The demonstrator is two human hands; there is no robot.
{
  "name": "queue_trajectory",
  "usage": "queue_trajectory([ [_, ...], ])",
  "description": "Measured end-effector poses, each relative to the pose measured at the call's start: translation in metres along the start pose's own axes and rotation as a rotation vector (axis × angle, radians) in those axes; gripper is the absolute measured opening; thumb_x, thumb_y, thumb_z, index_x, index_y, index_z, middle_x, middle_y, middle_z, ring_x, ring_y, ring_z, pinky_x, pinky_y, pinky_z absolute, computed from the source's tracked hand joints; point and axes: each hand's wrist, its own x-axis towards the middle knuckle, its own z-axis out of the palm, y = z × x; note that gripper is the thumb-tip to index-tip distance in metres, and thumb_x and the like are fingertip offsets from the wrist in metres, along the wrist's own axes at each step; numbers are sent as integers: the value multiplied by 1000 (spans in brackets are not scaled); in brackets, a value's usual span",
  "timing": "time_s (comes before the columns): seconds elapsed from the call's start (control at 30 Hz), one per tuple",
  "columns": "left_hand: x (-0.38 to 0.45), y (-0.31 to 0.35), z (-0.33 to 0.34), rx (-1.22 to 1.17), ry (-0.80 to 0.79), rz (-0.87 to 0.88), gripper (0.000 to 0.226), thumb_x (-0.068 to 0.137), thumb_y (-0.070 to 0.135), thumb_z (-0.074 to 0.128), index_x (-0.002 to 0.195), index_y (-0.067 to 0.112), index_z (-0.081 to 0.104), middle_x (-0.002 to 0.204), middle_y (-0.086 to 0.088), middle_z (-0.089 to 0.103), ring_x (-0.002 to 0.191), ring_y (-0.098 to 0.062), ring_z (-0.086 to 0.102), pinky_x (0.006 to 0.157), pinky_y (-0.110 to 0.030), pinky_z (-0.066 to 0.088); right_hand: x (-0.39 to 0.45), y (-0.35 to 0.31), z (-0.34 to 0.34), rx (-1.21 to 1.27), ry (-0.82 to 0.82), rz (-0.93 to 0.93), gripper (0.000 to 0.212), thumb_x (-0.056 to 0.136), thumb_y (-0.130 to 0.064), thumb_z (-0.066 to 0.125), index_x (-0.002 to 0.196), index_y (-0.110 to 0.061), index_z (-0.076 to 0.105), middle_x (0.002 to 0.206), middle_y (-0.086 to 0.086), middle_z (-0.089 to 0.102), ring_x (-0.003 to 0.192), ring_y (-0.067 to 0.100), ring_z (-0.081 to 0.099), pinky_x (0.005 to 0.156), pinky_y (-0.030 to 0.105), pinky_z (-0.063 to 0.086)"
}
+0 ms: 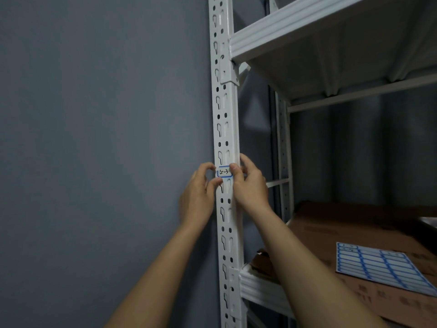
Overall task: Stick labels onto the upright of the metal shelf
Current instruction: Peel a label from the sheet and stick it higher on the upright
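Grey-blue wall (94, 138) fills the left side, and against it stands the white perforated upright (227, 129) of a metal shelf. On the front face of that upright sits a blue-bordered label (224, 172) with handwritten marks. The left hand (197, 197) has its fingers curled, thumb and forefinger pinching the label's left end beside the post's edge. The right hand (249, 183) lays its thumb on the label's right end while its other fingers wrap round the far side of the upright. Both forearms reach up from the bottom of the view. To the right, a lower shelf board (264, 292) carries flattened brown cardboard (331, 223), and on that cardboard lies a label sheet (383, 268) with rows of blue-framed stickers. Above, the underside of an upper shelf (331, 55) slants across the top right.
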Motion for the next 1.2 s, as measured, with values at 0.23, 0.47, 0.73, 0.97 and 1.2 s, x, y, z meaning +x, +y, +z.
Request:
queue_trajectory([
  [0.23, -5, -3, 7, -37, 55, -5, 11, 92, 26, 57, 103, 26, 59, 66, 12, 41, 57, -2, 45, 56, -27, 32, 1, 4, 4, 8, 5, 5, 24, 96, -39, 47, 120, -36, 54, 102, -5, 71, 93, 24, 67, 83, 47, 54],
  [0.47, 6, -10, 1, 83, -68, 66, 5, 93, 30, 53, 91, 26, 53, 83, 7, 51, 69, -19, 48, 61, -33, 42, 0, 2, 5, -29, 7, 4, 29, 96, -41, 46, 123, -35, 53, 103, -4, 71, 95, 24, 67, 82, 47, 54],
  [0.73, -9, -1, 7, 18, 52, 4, 19, 95, 32, 50, 113, 28, 54, 85, 6, 44, 64, -15, 47, 61, -32, 42, 0, 1, 5, 4, -4, 21, 37, 88, -50, 45, 122, -37, 52, 103, -4, 71, 96, 25, 67, 84, 49, 54],
  [0.97, 2, -6, 1, 17, -41, 41, 13, 94, 30, 52, 107, 28, 54, 77, 11, 40, 62, -7, 42, 60, -30, 37, 1, 6, 9, -6, 11, 15, 44, 90, -51, 43, 129, -34, 50, 111, -4, 69, 101, 23, 66, 87, 50, 53],
  [1.2, 0, -3, -2, 97, -39, 37, 10, 93, 33, 53, 94, 23, 54, 84, 7, 42, 73, -24, 51, 62, -34, 41, 1, 2, 1, -49, 11, 9, 32, 98, -36, 47, 128, -29, 53, 111, -1, 70, 102, 25, 64, 89, 42, 51],
])
